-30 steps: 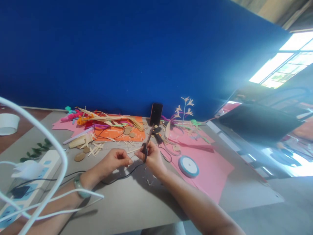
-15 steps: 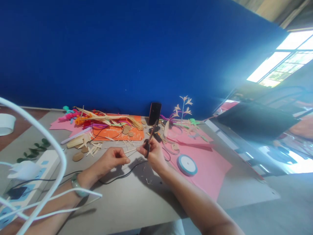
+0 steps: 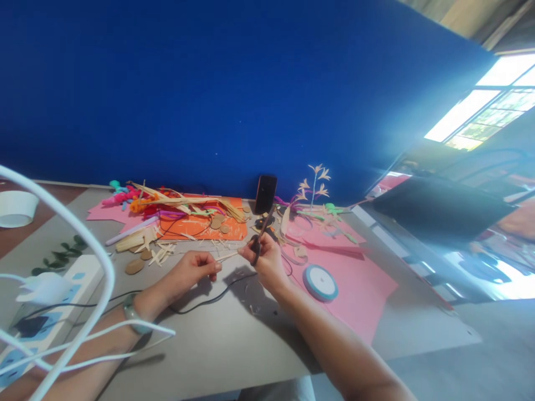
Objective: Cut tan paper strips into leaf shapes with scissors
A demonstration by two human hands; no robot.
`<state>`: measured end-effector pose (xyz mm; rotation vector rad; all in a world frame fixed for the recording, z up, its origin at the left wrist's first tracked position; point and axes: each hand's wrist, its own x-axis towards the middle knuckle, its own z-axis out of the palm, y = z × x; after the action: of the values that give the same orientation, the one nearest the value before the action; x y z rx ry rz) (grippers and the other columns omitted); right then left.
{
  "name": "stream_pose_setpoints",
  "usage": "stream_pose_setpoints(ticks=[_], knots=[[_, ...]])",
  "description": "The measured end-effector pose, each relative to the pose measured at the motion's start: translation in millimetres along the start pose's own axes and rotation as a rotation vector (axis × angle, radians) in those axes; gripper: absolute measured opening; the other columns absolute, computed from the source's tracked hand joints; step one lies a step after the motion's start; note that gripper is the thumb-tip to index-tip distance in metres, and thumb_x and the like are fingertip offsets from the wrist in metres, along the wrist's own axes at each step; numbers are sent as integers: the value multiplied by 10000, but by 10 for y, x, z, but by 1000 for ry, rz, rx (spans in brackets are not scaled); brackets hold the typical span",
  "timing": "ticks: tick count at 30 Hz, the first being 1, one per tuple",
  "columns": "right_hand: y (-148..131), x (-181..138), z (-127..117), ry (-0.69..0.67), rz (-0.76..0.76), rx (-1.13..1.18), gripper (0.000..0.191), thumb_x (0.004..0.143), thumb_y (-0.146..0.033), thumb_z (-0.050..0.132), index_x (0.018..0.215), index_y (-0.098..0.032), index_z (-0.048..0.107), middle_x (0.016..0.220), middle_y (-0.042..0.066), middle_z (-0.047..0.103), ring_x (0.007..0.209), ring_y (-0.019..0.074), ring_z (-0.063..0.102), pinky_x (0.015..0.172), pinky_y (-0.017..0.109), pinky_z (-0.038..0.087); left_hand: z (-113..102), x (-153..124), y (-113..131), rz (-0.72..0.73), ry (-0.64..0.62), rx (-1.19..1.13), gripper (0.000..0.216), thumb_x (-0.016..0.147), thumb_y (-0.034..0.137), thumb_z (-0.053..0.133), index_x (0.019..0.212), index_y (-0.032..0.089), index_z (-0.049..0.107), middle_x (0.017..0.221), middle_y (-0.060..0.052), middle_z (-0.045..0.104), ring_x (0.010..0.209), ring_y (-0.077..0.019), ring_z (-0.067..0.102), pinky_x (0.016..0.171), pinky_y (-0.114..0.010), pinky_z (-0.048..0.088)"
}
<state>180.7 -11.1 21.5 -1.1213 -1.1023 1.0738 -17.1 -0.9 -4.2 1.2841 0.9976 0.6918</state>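
Note:
My right hand (image 3: 267, 263) is closed on a pair of dark scissors (image 3: 261, 236) whose blades point up and away toward the blue wall. My left hand (image 3: 193, 268) pinches one end of a thin pale straw strip (image 3: 226, 256) that reaches across to the right hand. Both hands hover just above the grey table (image 3: 217, 340), a little apart from each other. A green bangle (image 3: 132, 315) sits on my left wrist.
A black cable (image 3: 209, 299) runs under the hands. Behind lie an orange sheet (image 3: 196, 227) with straw scraps, a black phone (image 3: 266, 194) against the blue wall, pink paper (image 3: 355, 289) with a blue ribbon spool (image 3: 320, 282), and a straw flower sprig (image 3: 314, 182). A white power strip (image 3: 54, 303) is at left.
Both hands drifted slightly up and away from me. The scissors shifted a little to the right, and the straw strip now stretches more plainly between the two hands.

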Motion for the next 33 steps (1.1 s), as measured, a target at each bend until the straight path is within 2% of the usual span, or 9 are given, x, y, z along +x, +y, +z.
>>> stream_pose_setpoints(ticks=[11, 16, 20, 26, 33], knots=[[-10, 40, -30, 34, -36, -24, 397, 556, -275, 838, 711, -197, 481, 622, -58, 554, 530, 75, 476, 510, 204, 395, 9, -15, -8, 67, -91, -23, 370, 796, 472, 583, 774, 118, 686, 663, -58, 648, 591, -119, 521, 579, -245, 399], [16, 18, -16, 4, -28, -44, 386, 568, -297, 832, 716, -197, 490, 625, -53, 561, 533, 81, 484, 515, 212, 399, 33, -56, 73, 80, -154, -9, 366, 828, 440, 549, 790, 113, 711, 722, -82, 679, 687, -145, 566, 676, -255, 433], [39, -56, 42, -58, 18, -58, 400, 568, -314, 831, 718, -202, 478, 599, -55, 536, 513, 83, 462, 477, 207, 379, 54, -82, 153, 77, -137, -56, 377, 822, 447, 546, 802, 106, 705, 760, -87, 685, 708, -158, 581, 700, -265, 447], [51, -129, 113, -101, 36, -48, 406, 567, -302, 836, 709, -205, 468, 601, -61, 526, 517, 83, 476, 498, 211, 407, 29, -66, 118, 102, -187, -20, 306, 763, 421, 636, 701, 123, 673, 700, -53, 665, 652, -134, 563, 653, -240, 423], [14, -175, 156, -107, 50, -69, 394, 607, -337, 819, 747, -209, 474, 663, -25, 624, 551, 109, 542, 533, 232, 442, 9, -50, 99, 102, -97, -35, 319, 733, 432, 665, 670, 121, 635, 652, -34, 627, 584, -105, 504, 557, -222, 357]])
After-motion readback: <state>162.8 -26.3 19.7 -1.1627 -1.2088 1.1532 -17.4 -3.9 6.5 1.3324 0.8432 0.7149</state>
